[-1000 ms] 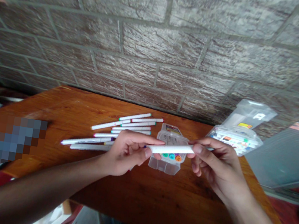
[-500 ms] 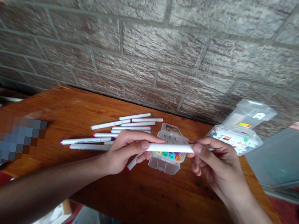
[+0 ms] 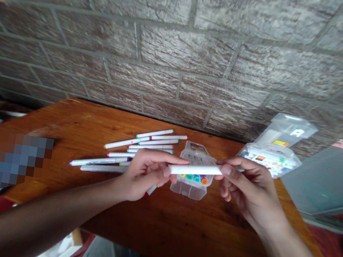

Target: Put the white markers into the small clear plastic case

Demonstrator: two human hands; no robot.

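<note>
A white marker point(image 3: 196, 169) is held level between both hands, above the table. My left hand point(image 3: 147, 174) pinches one end of it, and my right hand point(image 3: 249, 184) grips the other end, where a bluish-green tip pokes out past the fingers. Behind and below the marker stands a small clear plastic case point(image 3: 188, 190) with its lid open, showing several coloured round marker ends. Several white markers point(image 3: 156, 142) with coloured ends lie loose on the table beyond my left hand. Another marker with a red end point(image 3: 150, 191) is partly hidden under that hand.
A larger clear case point(image 3: 279, 160) with its lid raised holds more markers at the table's right back. The wooden table point(image 3: 175, 229) meets a grey brick-patterned wall point(image 3: 183, 52). A pale box point(image 3: 64, 248) sits below the front edge. A blurred patch covers the left side.
My left fingers have shifted slightly around the marker's end, and the red-ended marker below is more covered. The marker and my right hand stay nearly in place.
</note>
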